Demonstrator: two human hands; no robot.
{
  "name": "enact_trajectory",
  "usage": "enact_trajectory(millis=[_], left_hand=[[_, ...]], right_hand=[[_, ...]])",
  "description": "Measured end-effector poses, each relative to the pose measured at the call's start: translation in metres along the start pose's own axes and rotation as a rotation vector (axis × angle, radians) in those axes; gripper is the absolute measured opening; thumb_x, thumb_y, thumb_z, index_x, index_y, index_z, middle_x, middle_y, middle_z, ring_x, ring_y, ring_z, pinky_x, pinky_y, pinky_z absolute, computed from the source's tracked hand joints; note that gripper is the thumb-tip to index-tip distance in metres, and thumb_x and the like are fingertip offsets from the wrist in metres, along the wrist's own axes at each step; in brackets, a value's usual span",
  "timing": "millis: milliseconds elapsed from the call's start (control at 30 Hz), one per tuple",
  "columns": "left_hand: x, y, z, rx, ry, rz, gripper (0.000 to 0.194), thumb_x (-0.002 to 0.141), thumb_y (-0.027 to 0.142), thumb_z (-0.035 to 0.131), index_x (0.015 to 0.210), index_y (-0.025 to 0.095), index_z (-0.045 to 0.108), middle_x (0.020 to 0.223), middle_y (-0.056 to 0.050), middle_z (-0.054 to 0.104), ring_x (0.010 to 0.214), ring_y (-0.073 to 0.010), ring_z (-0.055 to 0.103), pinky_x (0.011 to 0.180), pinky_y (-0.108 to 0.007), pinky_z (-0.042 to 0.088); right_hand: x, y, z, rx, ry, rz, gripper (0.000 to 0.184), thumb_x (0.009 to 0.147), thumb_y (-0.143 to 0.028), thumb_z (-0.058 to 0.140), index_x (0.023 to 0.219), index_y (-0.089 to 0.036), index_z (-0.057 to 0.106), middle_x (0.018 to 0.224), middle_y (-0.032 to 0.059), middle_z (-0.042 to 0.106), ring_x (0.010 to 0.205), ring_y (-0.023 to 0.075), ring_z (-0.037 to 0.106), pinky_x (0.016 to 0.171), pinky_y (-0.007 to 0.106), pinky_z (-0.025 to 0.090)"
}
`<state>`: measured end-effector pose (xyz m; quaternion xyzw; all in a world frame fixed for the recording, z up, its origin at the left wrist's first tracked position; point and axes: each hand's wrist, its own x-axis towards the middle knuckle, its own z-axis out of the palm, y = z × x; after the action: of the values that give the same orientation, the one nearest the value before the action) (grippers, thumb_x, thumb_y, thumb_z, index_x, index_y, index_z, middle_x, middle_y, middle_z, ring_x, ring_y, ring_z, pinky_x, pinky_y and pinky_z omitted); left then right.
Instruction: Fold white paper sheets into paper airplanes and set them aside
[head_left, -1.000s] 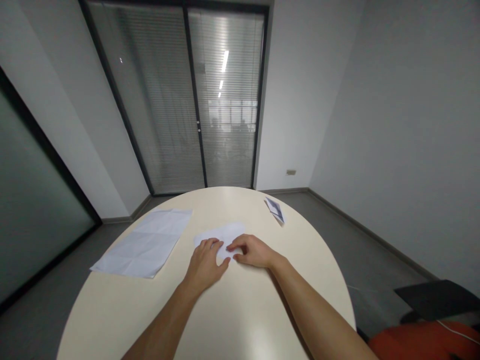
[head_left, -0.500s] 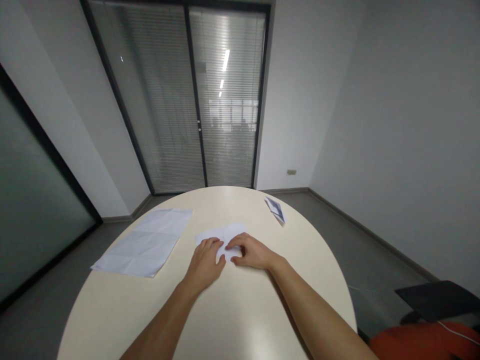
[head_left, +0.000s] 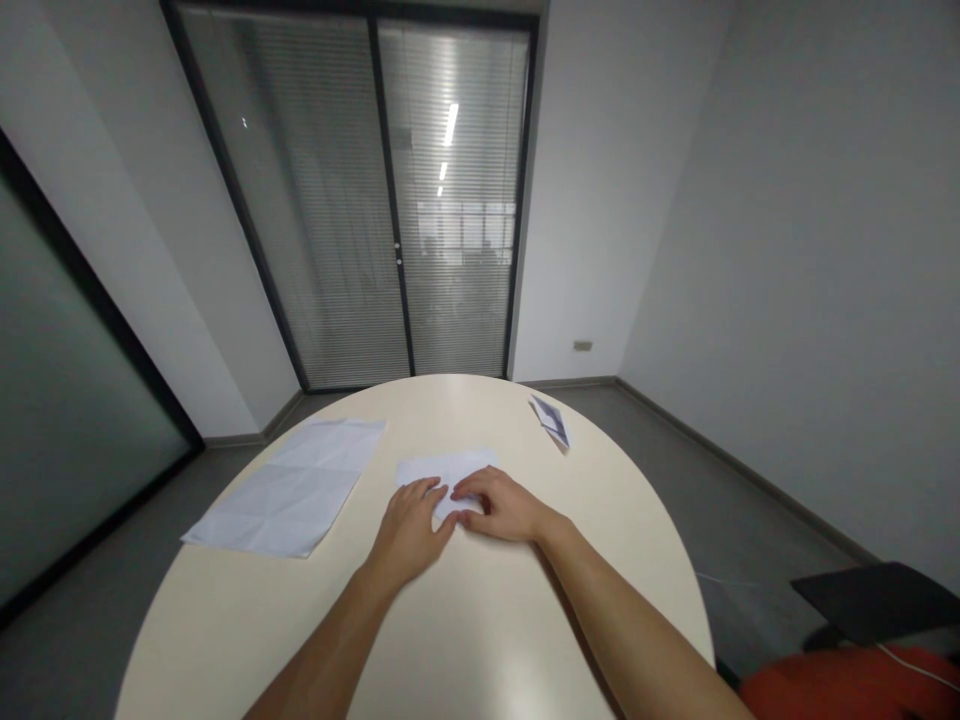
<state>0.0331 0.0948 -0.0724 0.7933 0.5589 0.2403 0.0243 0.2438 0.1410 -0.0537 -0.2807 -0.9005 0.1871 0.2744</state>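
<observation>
A small white folded paper [head_left: 448, 467] lies on the round cream table [head_left: 465, 640] in front of me. My left hand [head_left: 411, 532] rests flat on its near left part with fingers stretched out. My right hand [head_left: 501, 505] presses on the near right part, its fingers curled and pinching the paper's edge. The near half of the paper is hidden under both hands.
A larger creased white sheet [head_left: 289, 486] lies on the table's left side. A small folded paper piece with dark print [head_left: 551, 420] sits near the far right edge. A dark chair and an orange object [head_left: 862, 640] are at the lower right.
Both hands have stayed on the small paper; the paper has shifted slightly and the fingers have closed in a little on its near edge.
</observation>
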Motion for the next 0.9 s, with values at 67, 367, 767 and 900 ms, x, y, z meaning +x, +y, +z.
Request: enact_trajectory(millis=[67,367,767,900], left_hand=[[0.0,0.0,0.0,-0.003,0.005,0.003,0.043,0.094,0.044,0.057,0.126,0.017,0.068,0.137,-0.014,0.064,0.127,-0.0306,0.057,0.112,-0.049,0.041],[0.0,-0.002,0.001,-0.045,-0.072,0.073,0.046,0.085,0.015,0.056,0.131,0.017,0.064,0.142,-0.012,0.06,0.135,-0.0282,0.05,0.117,-0.048,0.036],[0.002,0.008,-0.006,-0.073,-0.042,0.089,0.013,0.094,0.023,0.053,0.102,0.02,0.063,0.113,-0.007,0.07,0.111,-0.0241,0.061,0.105,-0.045,0.041],[0.002,0.009,-0.009,-0.067,-0.028,0.09,0.01,0.092,0.019,0.055,0.098,0.021,0.061,0.112,-0.008,0.069,0.114,-0.0254,0.057,0.098,-0.041,0.045]], right_hand=[[0.0,0.0,0.001,-0.002,-0.001,0.011,0.034,0.086,-0.033,0.069,0.118,-0.02,0.072,0.115,0.0088,0.075,0.11,0.0251,0.067,0.103,0.04,0.046],[-0.001,0.009,0.006,-0.092,0.046,0.051,0.028,0.093,-0.022,0.059,0.116,-0.02,0.074,0.122,0.0102,0.072,0.117,0.0234,0.063,0.105,0.039,0.044],[0.001,-0.004,-0.009,-0.044,0.011,0.081,0.028,0.083,-0.014,0.06,0.1,-0.023,0.081,0.1,0.0055,0.077,0.105,0.0213,0.065,0.098,0.031,0.047],[0.001,-0.003,-0.004,0.024,-0.053,0.072,0.036,0.075,-0.006,0.055,0.096,-0.022,0.08,0.097,0.003,0.077,0.095,0.0182,0.068,0.092,0.028,0.05]])
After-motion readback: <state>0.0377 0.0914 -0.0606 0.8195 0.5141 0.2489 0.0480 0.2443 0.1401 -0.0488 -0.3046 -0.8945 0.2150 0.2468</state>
